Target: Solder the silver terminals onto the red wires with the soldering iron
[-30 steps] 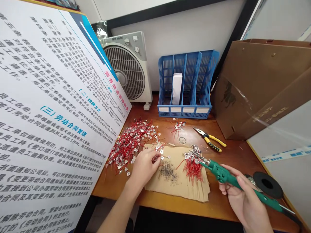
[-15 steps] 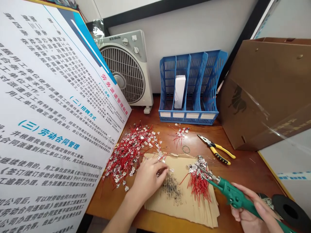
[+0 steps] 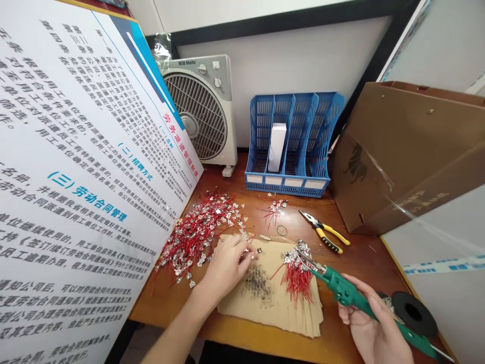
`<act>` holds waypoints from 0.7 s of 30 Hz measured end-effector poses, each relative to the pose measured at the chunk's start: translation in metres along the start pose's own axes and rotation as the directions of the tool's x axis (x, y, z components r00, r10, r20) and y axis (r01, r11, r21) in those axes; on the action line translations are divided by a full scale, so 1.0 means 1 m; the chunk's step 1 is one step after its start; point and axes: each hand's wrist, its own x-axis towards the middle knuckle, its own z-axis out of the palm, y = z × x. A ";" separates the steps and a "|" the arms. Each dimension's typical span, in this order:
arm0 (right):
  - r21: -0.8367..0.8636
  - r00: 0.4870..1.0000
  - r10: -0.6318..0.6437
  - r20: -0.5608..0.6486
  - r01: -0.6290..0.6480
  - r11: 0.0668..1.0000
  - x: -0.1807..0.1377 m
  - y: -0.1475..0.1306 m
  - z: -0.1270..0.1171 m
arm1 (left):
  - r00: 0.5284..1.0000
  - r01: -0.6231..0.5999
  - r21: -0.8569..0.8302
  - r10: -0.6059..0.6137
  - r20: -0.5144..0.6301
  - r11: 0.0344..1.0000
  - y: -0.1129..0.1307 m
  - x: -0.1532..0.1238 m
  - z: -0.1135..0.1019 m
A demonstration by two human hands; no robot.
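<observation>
My left hand is pinched above the cardboard sheets, with a small metal tab at its fingertips. A bit of red shows between these fingers. My right hand grips a green soldering gun, whose metal tip points left over a bundle of metal tabs with red wires. That bundle lies on the right part of the cardboard. Dark scorch specks mark the cardboard beside my left hand. Left of that hand spreads a large heap of red-wired tabs.
Yellow-black pliers, a thin ring and a small cluster of wired tabs lie behind the cardboard. Further back stand a box fan and a blue file rack. A brown box and a black spool are on the right.
The whole view has shifted a little. My left hand and the metal tab have moved slightly away from me over the cardboard. My right hand keeps the soldering gun by the bundle.
</observation>
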 end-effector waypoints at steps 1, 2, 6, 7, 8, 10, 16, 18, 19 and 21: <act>0.002 1.000 -0.012 0.018 0.011 1.000 0.000 0.001 -0.001 | 0.999 -0.010 -0.005 0.010 -0.040 1.000 0.001 -0.003 -0.004; 0.003 0.999 -0.024 0.037 0.024 1.000 0.000 0.002 -0.002 | 0.997 -0.020 -0.009 0.019 -0.076 1.000 0.002 -0.007 -0.008; 0.008 0.994 -0.052 0.095 0.051 0.999 -0.001 0.002 -0.003 | 0.999 -0.010 -0.048 0.008 -0.053 0.999 0.015 -0.034 -0.019; 0.013 0.994 -0.052 0.101 0.051 0.999 -0.002 0.002 -0.003 | 1.000 0.008 -0.067 -0.009 -0.019 0.998 0.019 -0.042 -0.018; 0.020 0.993 -0.051 0.104 0.049 0.999 -0.002 0.001 -0.002 | 0.999 0.028 -0.088 -0.027 0.018 0.996 0.024 -0.049 -0.016; 0.033 0.993 -0.054 0.104 0.051 0.998 -0.001 0.001 -0.003 | 0.995 0.075 -0.120 -0.067 0.070 0.990 0.033 -0.061 -0.009; 0.039 0.976 -0.043 0.214 0.036 0.999 0.008 0.007 -0.019 | 0.983 0.181 -0.277 -0.171 0.062 0.944 0.048 -0.077 0.015; 0.036 0.970 -0.032 0.241 0.023 0.999 0.009 0.008 -0.022 | 0.979 0.203 -0.335 -0.196 0.057 0.920 0.050 -0.076 0.018; 0.034 0.969 -0.025 0.245 0.017 0.999 0.008 0.008 -0.022 | 0.977 0.212 -0.351 -0.205 0.055 0.912 0.050 -0.076 0.019; 0.033 0.974 -0.023 0.225 0.016 0.999 0.004 0.006 -0.018 | 0.975 0.219 -0.361 -0.215 0.051 0.906 0.050 -0.074 0.020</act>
